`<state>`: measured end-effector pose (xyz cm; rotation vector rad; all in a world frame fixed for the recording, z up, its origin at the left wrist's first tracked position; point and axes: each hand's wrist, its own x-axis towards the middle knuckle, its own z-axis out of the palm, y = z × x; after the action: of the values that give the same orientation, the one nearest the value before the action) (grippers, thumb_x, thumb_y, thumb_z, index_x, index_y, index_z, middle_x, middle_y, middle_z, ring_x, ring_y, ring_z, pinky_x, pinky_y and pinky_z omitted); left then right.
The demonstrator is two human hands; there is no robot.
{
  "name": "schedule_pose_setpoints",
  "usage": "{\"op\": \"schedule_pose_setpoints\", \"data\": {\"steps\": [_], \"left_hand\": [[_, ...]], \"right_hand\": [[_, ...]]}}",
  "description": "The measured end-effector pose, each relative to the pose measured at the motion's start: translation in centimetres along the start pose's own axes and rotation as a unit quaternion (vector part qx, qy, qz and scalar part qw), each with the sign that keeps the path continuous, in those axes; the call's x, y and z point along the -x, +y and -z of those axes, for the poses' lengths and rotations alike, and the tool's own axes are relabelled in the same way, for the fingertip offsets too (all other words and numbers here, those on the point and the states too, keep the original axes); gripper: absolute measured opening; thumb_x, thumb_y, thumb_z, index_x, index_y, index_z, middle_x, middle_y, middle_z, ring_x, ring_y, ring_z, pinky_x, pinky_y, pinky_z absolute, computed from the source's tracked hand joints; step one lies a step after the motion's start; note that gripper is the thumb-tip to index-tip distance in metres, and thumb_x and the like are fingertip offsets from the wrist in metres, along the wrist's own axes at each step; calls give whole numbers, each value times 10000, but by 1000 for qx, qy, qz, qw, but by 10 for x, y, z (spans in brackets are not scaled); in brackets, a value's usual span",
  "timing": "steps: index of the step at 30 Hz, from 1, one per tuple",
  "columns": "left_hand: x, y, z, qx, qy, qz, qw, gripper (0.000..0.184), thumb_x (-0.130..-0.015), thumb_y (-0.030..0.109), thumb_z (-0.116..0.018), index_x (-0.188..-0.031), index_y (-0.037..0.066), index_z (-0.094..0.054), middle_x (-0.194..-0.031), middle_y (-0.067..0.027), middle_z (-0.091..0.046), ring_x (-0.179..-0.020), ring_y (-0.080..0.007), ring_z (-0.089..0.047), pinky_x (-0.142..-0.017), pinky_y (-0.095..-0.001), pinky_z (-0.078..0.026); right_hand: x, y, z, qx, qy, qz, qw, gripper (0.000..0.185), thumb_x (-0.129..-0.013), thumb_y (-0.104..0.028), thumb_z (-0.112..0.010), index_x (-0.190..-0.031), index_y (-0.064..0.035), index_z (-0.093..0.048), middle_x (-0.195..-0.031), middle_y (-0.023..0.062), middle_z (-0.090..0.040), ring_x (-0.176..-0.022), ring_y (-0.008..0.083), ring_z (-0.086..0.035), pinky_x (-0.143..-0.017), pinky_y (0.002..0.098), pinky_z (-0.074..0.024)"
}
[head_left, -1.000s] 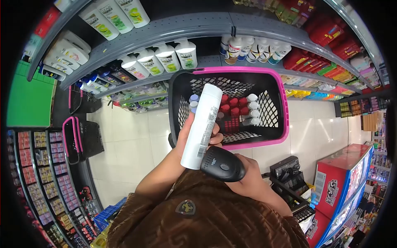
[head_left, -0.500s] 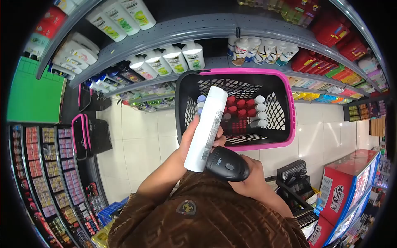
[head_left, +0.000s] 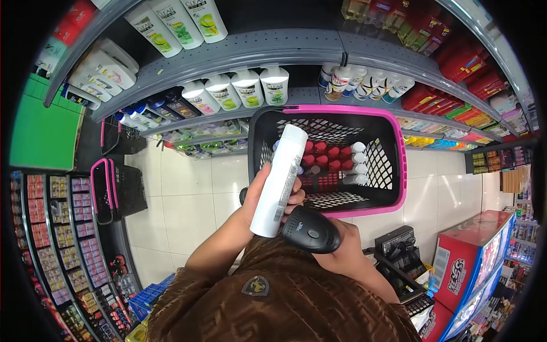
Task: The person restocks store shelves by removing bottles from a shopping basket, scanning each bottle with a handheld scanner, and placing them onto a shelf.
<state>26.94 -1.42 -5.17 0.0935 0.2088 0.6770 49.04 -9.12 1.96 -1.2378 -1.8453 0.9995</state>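
My left hand [head_left: 257,196] is closed around a tall white bottle [head_left: 276,185], tilted so its back label and barcode face me and the scanner. In my right hand [head_left: 346,248] is a black handheld barcode scanner [head_left: 311,229], its head close beside the lower end of the bottle. Most of my right fingers are hidden behind the scanner. Beyond both hands stands a black shopping basket [head_left: 393,196] with a pink rim. It holds rows of red-capped bottles [head_left: 321,149] and white-capped bottles [head_left: 358,158], plus a few purple-topped ones partly hidden by the white bottle.
Shelves [head_left: 256,51] ahead carry white shampoo bottles [head_left: 247,88] and other toiletries. More black baskets [head_left: 122,191] with pink handles stand at left, near a rack of small packets [head_left: 62,228]. At right are a red-and-blue freezer [head_left: 456,265] and a black crate [head_left: 401,262]. Pale tiles cover the floor.
The view has shifted slightly, so shelves and basket appear a little lower. The bottle and scanner stay in my hands, nearly in the same pose.
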Motion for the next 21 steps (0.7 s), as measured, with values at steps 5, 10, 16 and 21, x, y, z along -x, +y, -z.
{"op": "schedule_pose_setpoints", "data": {"steps": [5, 10, 16, 21], "left_hand": [[1, 6, 3, -3, -1, 7, 1000, 781, -960, 817, -398, -1072, 62, -563, -855, -47, -483, -752, -192, -499, -669, -304, -439], [0, 5, 5, 11, -13, 20, 1000, 779, -961, 815, -398, -1078, 61, -558, -855, -50, -485, -750, -188, -489, -664, -302, -444], [2, 2, 5, -24, -1, 20, 1000, 789, -958, 822, -395, -1086, 58, -546, -856, -46, -488, -748, -191, -509, -650, -310, -451], [11, 4, 2, -35, 14, 10, 999, 784, -963, 818, -388, -1081, 59, -543, -858, -42, -486, -754, -190, -517, -659, -316, -448]], "right_hand": [[-1, 1, -6, -12, 6, -15, 1000, 301, -727, -130, -790, -966, 9, -670, -785, 167, -664, -671, 385, -675, -610, 433, -546], [1, 2, -8, 7, 13, 0, 1000, 311, -731, -127, -796, -979, 9, -668, -777, 160, -661, -667, 381, -676, -599, 427, -540], [3, -1, -11, 6, 30, -6, 1000, 313, -734, -138, -810, -968, 8, -662, -763, 159, -653, -664, 383, -677, -591, 431, -537], [2, 0, -16, -10, 24, -1, 1000, 309, -740, -140, -815, -965, 10, -664, -760, 158, -653, -657, 384, -679, -587, 433, -538]]}}
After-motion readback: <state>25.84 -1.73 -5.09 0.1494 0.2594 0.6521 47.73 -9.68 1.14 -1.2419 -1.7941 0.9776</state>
